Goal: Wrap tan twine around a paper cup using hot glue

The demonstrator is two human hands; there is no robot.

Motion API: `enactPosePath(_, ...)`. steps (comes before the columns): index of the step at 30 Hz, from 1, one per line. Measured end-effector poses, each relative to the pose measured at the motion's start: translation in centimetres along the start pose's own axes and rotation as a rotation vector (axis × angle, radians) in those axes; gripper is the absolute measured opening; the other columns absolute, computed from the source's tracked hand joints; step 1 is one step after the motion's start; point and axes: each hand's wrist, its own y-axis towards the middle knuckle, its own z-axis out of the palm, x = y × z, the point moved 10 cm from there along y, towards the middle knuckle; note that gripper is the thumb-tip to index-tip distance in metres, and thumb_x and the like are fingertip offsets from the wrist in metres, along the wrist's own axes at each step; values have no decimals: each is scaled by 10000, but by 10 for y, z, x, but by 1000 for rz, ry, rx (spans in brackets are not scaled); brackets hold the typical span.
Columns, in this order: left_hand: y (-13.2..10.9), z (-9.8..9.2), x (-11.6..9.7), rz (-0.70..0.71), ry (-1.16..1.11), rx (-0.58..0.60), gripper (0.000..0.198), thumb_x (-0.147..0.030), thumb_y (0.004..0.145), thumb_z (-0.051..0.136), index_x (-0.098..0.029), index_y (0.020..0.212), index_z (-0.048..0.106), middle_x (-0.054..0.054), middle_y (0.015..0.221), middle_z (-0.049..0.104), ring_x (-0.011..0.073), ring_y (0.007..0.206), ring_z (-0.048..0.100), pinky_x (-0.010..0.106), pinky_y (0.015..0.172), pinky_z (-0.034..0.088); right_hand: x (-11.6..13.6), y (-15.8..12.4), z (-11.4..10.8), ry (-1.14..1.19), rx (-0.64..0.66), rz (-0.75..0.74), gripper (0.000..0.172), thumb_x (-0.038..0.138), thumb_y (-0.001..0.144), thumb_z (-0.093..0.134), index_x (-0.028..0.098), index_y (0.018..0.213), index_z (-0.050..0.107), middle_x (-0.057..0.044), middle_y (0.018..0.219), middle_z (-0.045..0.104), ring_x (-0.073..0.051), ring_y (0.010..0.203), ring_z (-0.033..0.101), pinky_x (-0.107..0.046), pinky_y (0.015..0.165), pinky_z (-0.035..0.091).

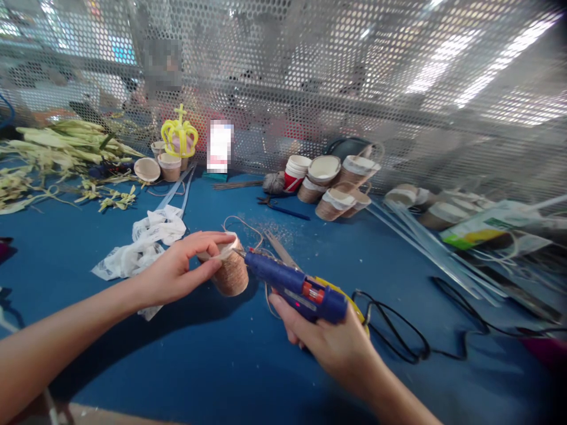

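A small cup wrapped in brown twine (233, 276) lies tilted on the blue table, its white-lined rim toward my left hand (188, 265). The fingers of that hand grip the rim, the thumb in front. My right hand (325, 336) is wrapped round a blue glue gun (295, 283), whose metal tip meets or nearly meets the cup near its rim. Behind the gun lie scissors (282, 251) with yellow handles, partly hidden by it. A thin strand of twine (248, 223) curls behind the cup.
Crumpled white material (148, 239) lies left of the cup. Several wrapped cups (336, 200) stand at the back, near blue pliers (287, 211). Clear glue sticks (434, 254) and a black cable (398, 336) lie right. Pale dried husks (66, 147) fill the back left, before a perforated metal screen (274, 77).
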Motion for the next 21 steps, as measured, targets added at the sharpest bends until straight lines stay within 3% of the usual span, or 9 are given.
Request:
enactPosePath(10,0,1,-2,-8,8,24,141,-245,866,412,-190,776,507,88,1258,536,209,1164,485,364,967,368,2,-4,12,118,71,-31,108,277,714,568,201,668,508,82,392,435,-81,342,427,-192,366,368)
enactPosePath(16,1,1,-4,9,23,24,149,-237,867,405,-184,765,499,95,1256,537,205,1162,486,362,965,364,3,-2,15,111,135,-48,113,289,710,558,194,665,518,70,402,454,-86,354,442,-200,372,377)
enactPosePath(21,2,1,-5,21,23,21,149,-228,868,400,-183,760,492,99,1251,540,202,1163,486,362,949,380,-1,-2,7,149,59,1,144,249,690,591,201,608,483,81,384,447,-71,340,425,-174,368,372)
